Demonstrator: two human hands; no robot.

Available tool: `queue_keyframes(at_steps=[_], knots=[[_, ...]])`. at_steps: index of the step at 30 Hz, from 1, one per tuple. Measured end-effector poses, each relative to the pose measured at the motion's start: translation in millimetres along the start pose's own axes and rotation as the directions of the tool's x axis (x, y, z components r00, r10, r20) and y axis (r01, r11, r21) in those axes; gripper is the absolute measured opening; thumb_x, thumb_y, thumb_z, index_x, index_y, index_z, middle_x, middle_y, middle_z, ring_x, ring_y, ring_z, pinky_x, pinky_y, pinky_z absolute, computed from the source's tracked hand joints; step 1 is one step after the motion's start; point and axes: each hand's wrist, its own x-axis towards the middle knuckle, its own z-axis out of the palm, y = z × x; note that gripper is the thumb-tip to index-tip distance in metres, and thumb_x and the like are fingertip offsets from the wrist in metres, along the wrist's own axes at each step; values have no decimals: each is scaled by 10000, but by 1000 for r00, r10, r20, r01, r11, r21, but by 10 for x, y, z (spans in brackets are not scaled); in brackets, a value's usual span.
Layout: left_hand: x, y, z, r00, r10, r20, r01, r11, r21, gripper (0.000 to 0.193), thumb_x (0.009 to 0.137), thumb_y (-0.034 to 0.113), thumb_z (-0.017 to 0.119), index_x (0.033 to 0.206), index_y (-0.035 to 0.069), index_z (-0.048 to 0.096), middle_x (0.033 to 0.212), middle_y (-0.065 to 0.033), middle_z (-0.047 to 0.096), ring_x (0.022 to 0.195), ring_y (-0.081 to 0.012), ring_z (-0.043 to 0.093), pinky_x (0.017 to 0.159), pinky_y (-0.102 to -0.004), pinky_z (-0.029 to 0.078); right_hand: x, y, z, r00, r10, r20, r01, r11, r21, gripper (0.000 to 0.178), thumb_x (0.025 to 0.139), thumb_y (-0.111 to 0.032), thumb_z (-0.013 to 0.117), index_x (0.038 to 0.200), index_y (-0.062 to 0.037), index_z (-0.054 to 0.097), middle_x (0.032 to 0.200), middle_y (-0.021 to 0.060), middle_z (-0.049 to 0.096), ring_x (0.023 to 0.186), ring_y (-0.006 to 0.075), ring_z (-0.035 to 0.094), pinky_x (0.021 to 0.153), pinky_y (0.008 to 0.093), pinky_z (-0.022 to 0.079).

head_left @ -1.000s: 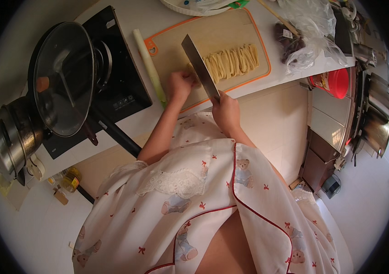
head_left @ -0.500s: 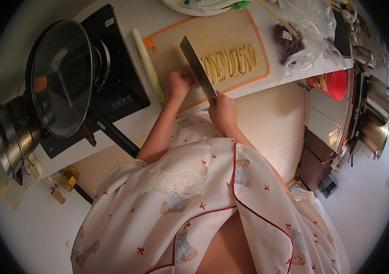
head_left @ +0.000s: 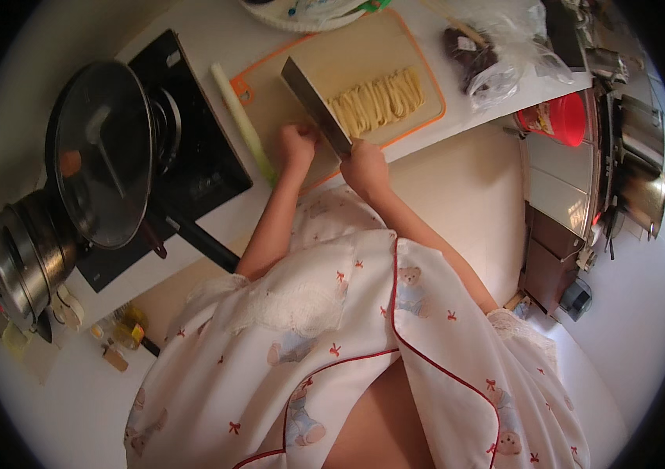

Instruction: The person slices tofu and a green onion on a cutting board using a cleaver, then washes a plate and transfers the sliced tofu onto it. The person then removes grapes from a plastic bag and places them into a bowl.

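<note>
My right hand [head_left: 365, 168] is closed round the handle of a broad cleaver [head_left: 313, 103]. Its blade stands on edge, slanting across the orange-rimmed cutting board [head_left: 348, 47]. Right of the blade lies a row of pale yellow cut strips [head_left: 379, 102], noodle-like and side by side. On the blade's left, my left hand [head_left: 298, 145] is curled close to it with bent fingers. Whatever those fingers hold is hidden from view. A long pale-green stalk [head_left: 240, 117], like a leek or scallion, rests along the board's left edge.
To the left sit a black induction cooker [head_left: 200, 148], a lidded pan [head_left: 106, 156] and stacked steel pots [head_left: 24, 258]. A clear plastic bag [head_left: 512, 62] lies right of the board, beside a dark red bundle [head_left: 467, 56]. A white plate [head_left: 301, 17] stands beyond the board.
The whole view has shifted, so the counter appears further left. Both hands and the cleaver keep nearly the same places beside the strips.
</note>
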Motion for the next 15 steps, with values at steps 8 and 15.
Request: queue_keyframes(at_steps=[8,15], knots=[[21,-84,79,996,-47,-72,50,998,43,195,829,210,734,806,16,732,711,-113,712,656,-203,693,637,-326,525,-132,366,-324,982,-112,-151,150,951,270,160,842,-128,681,899,22,692,818,269,656,812,438,657,704,477,513],[-30,27,172,999,-35,-33,31,993,-115,190,883,182,702,857,-4,677,775,-108,715,691,-195,709,644,-328,544,-132,739,-1006,942,-159,-295,173,985,22,190,848,-64,649,1029,-54,706,798,194,673,756,390,662,659,434,519]])
